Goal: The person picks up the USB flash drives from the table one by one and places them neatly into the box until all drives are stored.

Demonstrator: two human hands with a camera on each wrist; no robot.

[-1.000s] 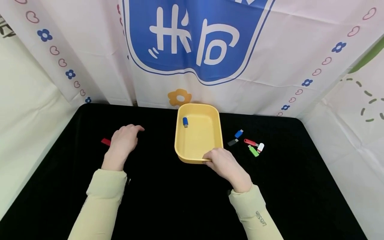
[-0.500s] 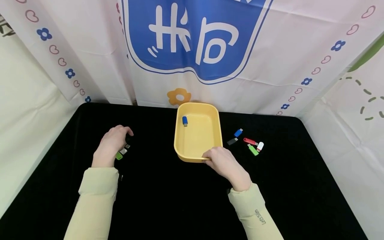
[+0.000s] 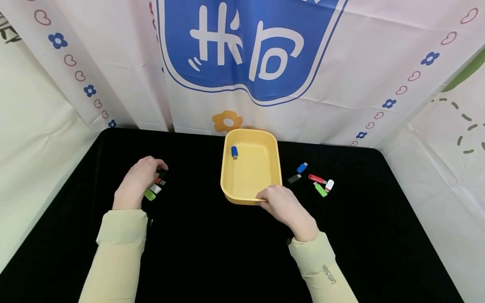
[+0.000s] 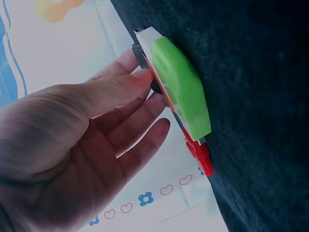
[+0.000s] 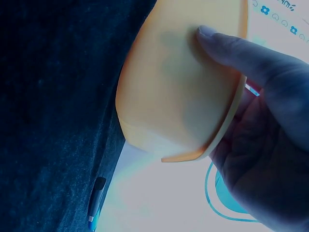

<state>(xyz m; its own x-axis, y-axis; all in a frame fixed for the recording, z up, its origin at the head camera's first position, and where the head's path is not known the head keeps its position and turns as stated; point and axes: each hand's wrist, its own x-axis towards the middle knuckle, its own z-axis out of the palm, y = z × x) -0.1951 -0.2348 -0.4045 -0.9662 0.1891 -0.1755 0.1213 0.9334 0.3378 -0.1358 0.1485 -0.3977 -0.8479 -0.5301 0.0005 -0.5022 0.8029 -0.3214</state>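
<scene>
At the left of the table my left hand (image 3: 138, 181) pinches a black USB flash drive (image 4: 139, 54) between thumb and fingers. Green (image 3: 149, 194) and white (image 3: 155, 188) flash drives lie beside the fingers, and a red flash drive (image 4: 202, 157) shows in the left wrist view. The hand partly covers this group. My right hand (image 3: 288, 210) grips the near right corner of a yellow tray (image 3: 242, 201), thumb against its outer wall, fingers over the rim. Inside the tray, toward its far left, lies a blue flash drive (image 3: 234, 152).
Right of the tray lie several more flash drives: blue (image 3: 302, 167), black (image 3: 294, 179), red (image 3: 316, 179), white (image 3: 329, 185) and green (image 3: 320, 189). Behind the black table (image 3: 227, 252) hangs a printed curtain (image 3: 129, 84), close to the tray's far end.
My left hand has moved left and slightly down onto the left group of flash drives, and its fingers have closed on the black one. The right hand and tray stay put.
</scene>
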